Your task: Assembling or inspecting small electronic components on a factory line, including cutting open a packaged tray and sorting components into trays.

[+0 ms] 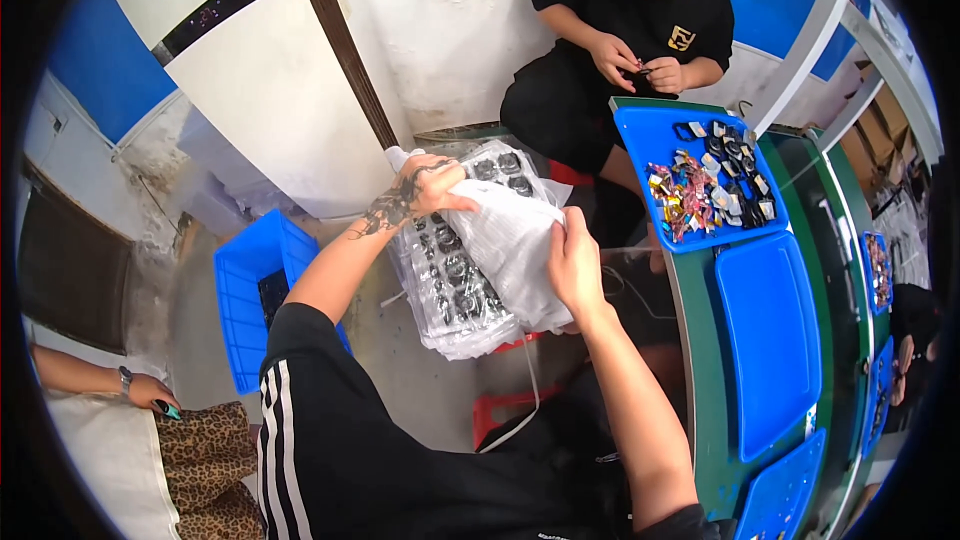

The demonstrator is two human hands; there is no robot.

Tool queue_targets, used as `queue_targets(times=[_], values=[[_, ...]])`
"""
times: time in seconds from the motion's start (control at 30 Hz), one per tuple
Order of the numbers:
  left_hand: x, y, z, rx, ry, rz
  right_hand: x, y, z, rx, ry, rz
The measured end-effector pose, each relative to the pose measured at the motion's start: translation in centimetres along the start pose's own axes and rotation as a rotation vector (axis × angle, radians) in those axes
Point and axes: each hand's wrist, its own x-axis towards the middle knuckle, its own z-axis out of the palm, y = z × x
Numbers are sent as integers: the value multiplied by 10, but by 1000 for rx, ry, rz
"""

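Wrapped stack of trays (437, 290), front and centre, between the person's hands and below the far wall, and it's only part covered! A white sheet (510, 240) slants over its middle and right, while rows of black watch-like pieces show down the left, with a few more peeking out at the upper right. So, covering partly in place, much of the left side bare; whether the sheet is going on or coming off, one view can't say. Left hand (432, 183) has its fingers curled at the sheet's upper left, seemingly gripping it; right hand (574, 265) pinches the right edge between thumb and fingers. And look at the textures: the sheet soft, thin and crinkled, matt against glossy clear film that puckers and catches the light in little streaks, with dark rounded shapes in orderly rows beneath. Off to the right, on the green bench (838, 290), a smooth blue tray (650, 135) with rounded corners carries shiny multicoloured packets (680, 195) beside tangled black straps (735, 165).
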Motion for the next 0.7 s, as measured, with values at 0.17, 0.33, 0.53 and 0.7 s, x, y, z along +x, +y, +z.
queue_targets(times=[0.17, 0.33, 0.53, 0.7], values=[[-5, -2, -7, 29, -65, -49, 4, 1, 2, 58, -49, 108], [-36, -18, -22, -94, -264, -166, 1, -3, -3, -39, -144, 11], [-64, -9, -7, -308, -227, -535, 1, 11, 2, -136, -252, -54], [-75, -8, 12, -432, -202, -744, -24, 2, -1, -75, 48, -114]])
